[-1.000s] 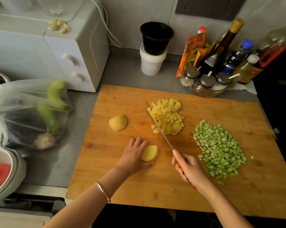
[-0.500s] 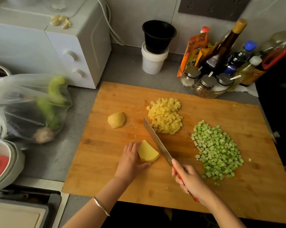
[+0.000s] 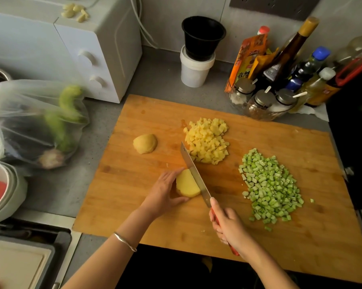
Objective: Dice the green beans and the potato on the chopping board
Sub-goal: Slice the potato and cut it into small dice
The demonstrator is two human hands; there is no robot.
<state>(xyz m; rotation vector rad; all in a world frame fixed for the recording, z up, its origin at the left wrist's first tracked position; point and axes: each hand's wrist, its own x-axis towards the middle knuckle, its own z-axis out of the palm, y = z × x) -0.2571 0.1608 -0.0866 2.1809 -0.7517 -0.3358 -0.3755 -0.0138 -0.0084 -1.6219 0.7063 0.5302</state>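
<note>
On the wooden chopping board (image 3: 301, 236) my left hand (image 3: 163, 192) holds a peeled potato piece (image 3: 186, 185), fingers curled round its left side. My right hand (image 3: 228, 226) grips the red handle of a knife (image 3: 193, 174), whose blade lies against the right side of that piece. A second potato piece (image 3: 145, 143) sits apart on the board's left. A heap of diced potato (image 3: 207, 140) lies behind the blade tip. Diced green beans (image 3: 269, 186) are piled on the right.
A white oven (image 3: 88, 51) stands at the back left, a plastic bag of vegetables (image 3: 40, 122) beside it. Stacked black and white cups (image 3: 198, 53) and a cluster of sauce bottles and spice jars (image 3: 280, 80) line the back. White bowls (image 3: 3, 190) sit far left.
The knife left the diced potato heap and came down against the potato piece. My left hand turned that piece and now steadies it beside the blade.
</note>
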